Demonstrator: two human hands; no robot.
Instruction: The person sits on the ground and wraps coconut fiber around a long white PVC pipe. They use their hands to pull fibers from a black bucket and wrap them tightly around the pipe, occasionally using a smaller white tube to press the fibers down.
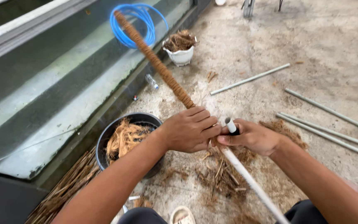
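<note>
At the far left a bundle of dry fibre stalks (pixel 65 188) lies along the foot of a grey concrete step (pixel 42 95), and just beside it stands a black bucket (pixel 104 143) filled with loose coconut fibre (pixel 125 137). Above that, near the step's edge, a small clear bottle (pixel 151 81) lies on the floor, with a coil of blue hose (pixel 135 23) and a white pot (pixel 180 56) of more fibre further back. The left hand (pixel 191 129) is closed fully round a long pole, gripping where the fibre-wrapped part (pixel 158 64) ends; that wrapped length runs up and away to the left from the fingers, towards the hose. The right hand (pixel 251 137) sits just beside the left, touching or nearly so, fingers curled and pinching a small white-and-black roll (pixel 231 125), held upright between thumb and forefinger; what the roll carries cannot be told. From under the two hands the bare white pipe (pixel 249 178) continues down to the right towards the person's lap, so the pole's long axis is one diagonal and the boundary between wrapped and bare lies at the left hand's fingers. Loose fibre scraps (pixel 220 174) litter the concrete floor (pixel 332 41) beneath, and to the right several thin grey pipes (pixel 332 135) lie well apart from the hands.
</note>
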